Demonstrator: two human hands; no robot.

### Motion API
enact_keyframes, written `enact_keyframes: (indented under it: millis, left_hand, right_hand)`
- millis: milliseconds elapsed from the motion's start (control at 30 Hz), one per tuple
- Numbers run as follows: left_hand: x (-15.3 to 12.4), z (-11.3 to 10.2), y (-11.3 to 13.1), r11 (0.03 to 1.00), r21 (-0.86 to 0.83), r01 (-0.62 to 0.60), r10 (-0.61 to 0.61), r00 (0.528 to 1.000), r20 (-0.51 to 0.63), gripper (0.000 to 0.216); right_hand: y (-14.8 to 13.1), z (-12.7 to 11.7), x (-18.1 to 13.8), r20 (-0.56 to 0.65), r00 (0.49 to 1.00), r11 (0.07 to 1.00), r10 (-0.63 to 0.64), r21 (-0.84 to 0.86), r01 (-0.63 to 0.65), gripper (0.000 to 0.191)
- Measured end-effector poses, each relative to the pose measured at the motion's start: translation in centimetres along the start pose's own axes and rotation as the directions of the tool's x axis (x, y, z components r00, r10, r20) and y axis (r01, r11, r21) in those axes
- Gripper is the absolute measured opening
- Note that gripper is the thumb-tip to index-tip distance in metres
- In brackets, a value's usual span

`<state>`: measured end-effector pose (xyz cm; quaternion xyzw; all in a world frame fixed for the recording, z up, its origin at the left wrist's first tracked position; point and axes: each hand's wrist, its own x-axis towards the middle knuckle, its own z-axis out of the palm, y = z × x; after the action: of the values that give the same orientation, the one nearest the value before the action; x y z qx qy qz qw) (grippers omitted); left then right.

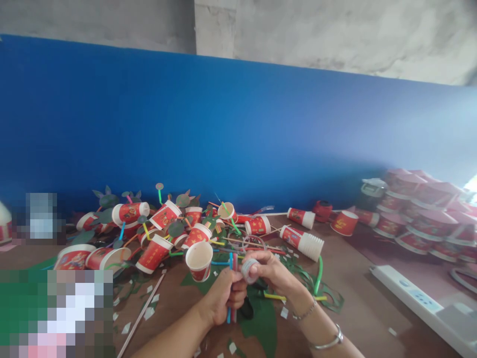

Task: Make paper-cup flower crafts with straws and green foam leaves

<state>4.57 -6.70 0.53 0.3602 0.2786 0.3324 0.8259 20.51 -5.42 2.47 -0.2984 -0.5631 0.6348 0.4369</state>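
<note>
My left hand (223, 294) is closed in a fist around a small bundle of drinking straws (230, 262), blue and pink ones standing upright. My right hand (269, 272) pinches a small roll of clear tape (249, 270) against the straws, its fingers curled round the roll. Both hands hover over the brown table (357, 298), just in front of an upright red paper cup (199, 260). Green paper scraps (261, 318) lie under the hands.
A heap of red paper cups (156, 233) with coloured straws and green paper leaves fills the table behind my hands. Stacked red bowls (425, 214) sit at the right. A white power strip (421, 298) lies at the right edge. A blue wall (223, 129) backs the table.
</note>
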Motion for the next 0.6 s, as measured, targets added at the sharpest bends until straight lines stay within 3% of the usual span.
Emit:
enact_keyframes:
  millis: [600]
  left_hand:
    - [0.2, 0.0, 0.0, 0.997, -0.01, -0.07, 0.07, 0.995, -0.07, 0.038]
  right_hand:
    - [1.3, -0.4, 0.3, -0.105, 0.994, 0.998, 0.017, 0.057, -0.011, 0.028]
